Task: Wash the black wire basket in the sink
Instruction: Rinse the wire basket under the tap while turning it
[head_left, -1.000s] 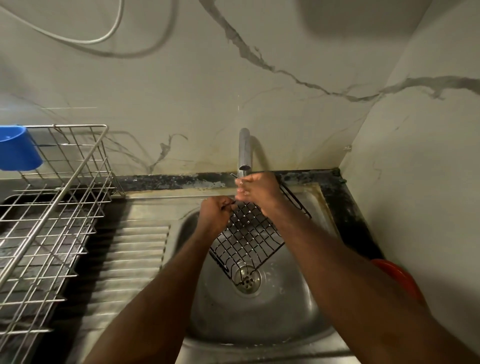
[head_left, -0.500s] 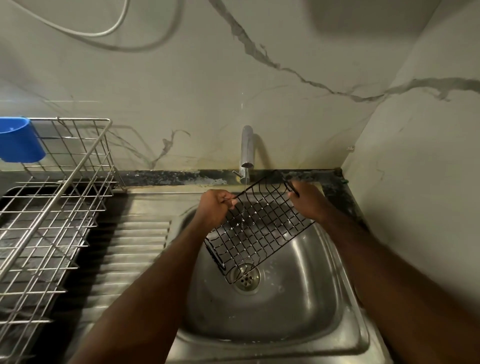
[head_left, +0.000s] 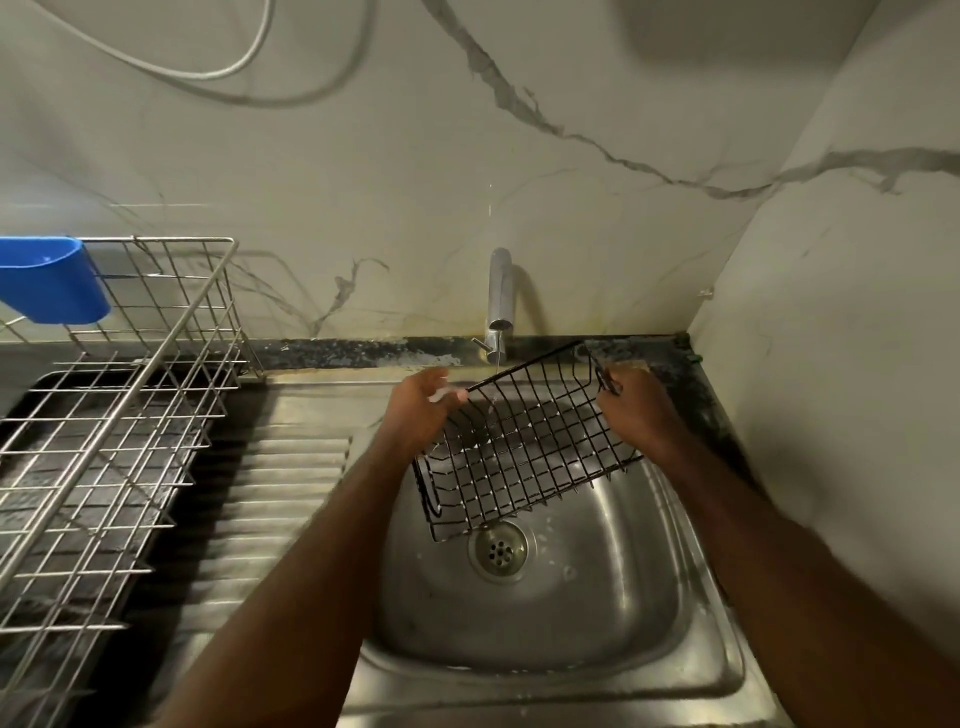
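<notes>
The basket (head_left: 524, 447) hangs tilted over the sink (head_left: 519, 613), its high edge at 12 o'clock under the tap (head_left: 500, 296) and its low corner just above the drain (head_left: 498, 550) at 6 o'clock. A thin stream falls from the tap onto the upper wires.

The left hand (head_left: 423, 410) holds the basket's corner at 9 o'clock, fingers curled round the rim wire. The right hand (head_left: 631, 410) pinches the end wires at 3 o'clock, fingers closed on them.

Risks, as I judge them: the wires are wet and thin, so either grip could slip, and the basket would then drop and clatter against the steel bowl or swing off one hand. The stream is narrow and strikes only the top edge; unless the basket is turned and passed under it, the lower rows and the far face may stay unwashed. Water hitting the tilted mesh could splash out toward the wall at 12 o'clock or the bench at 9 o'clock, where a rack (head_left: 111, 426) with a blue cup (head_left: 49, 280) stands. The low corner could also catch on the drain.

No brand, label or writing is legible anywhere.
</notes>
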